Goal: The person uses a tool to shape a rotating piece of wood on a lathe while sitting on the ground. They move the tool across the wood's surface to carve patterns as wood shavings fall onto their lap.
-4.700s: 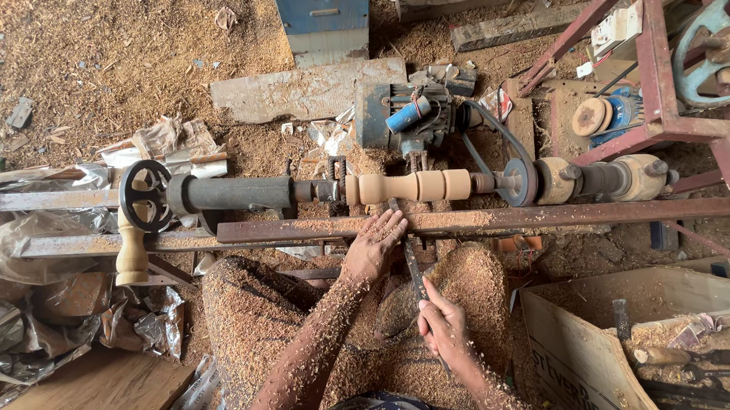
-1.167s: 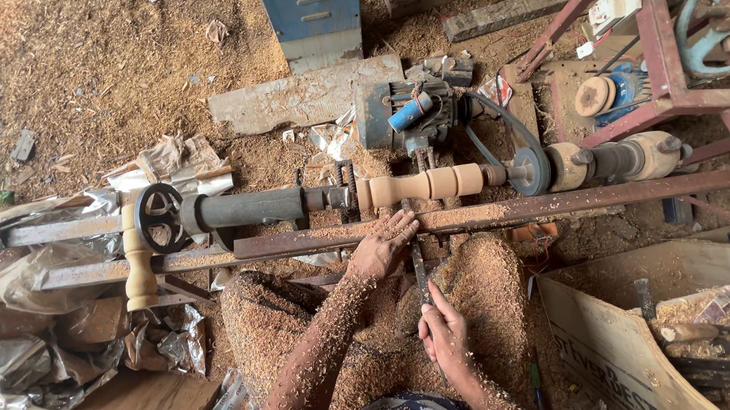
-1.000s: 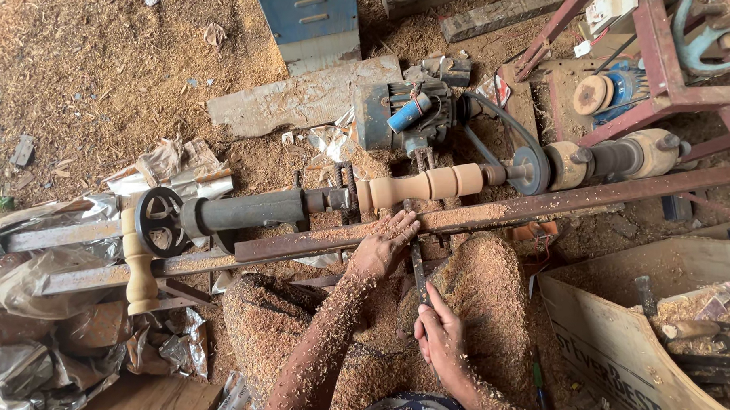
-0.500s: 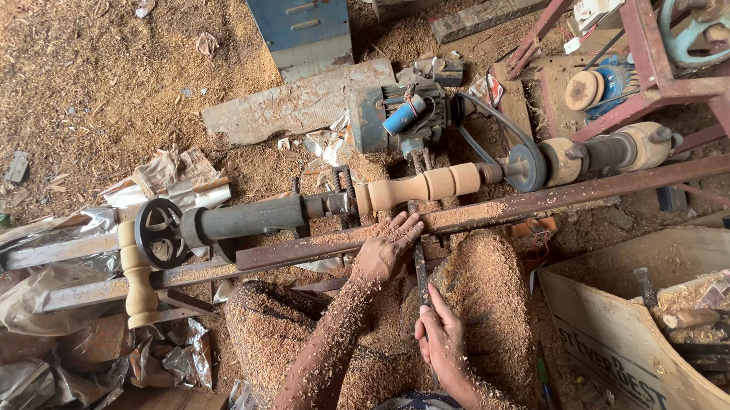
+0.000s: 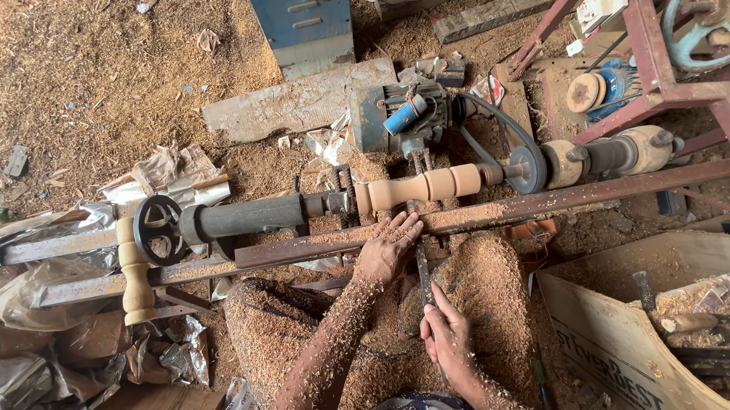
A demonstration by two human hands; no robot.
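Head view shows little change over the last seconds: both hands keep the same places at the lathe, and only the camera has shifted a little, so the work reads as one steady cut still under way. The left hand lies flat, fingers spread, on the rusty rail just below the spindle, steadying the blade of the chisel. The right hand stays clamped around the chisel's handle end, lower down and close to the body. The chisel runs from that grip up over the rail toward the pale wooden spindle, which sits between the tailstock on the left and the pulley on the right. I cannot tell whether the tip touches the wood. The spindle already carries turned beads and a narrow neck. A belt runs from the pulley to the motor behind. Shavings lie heaped under both forearms.
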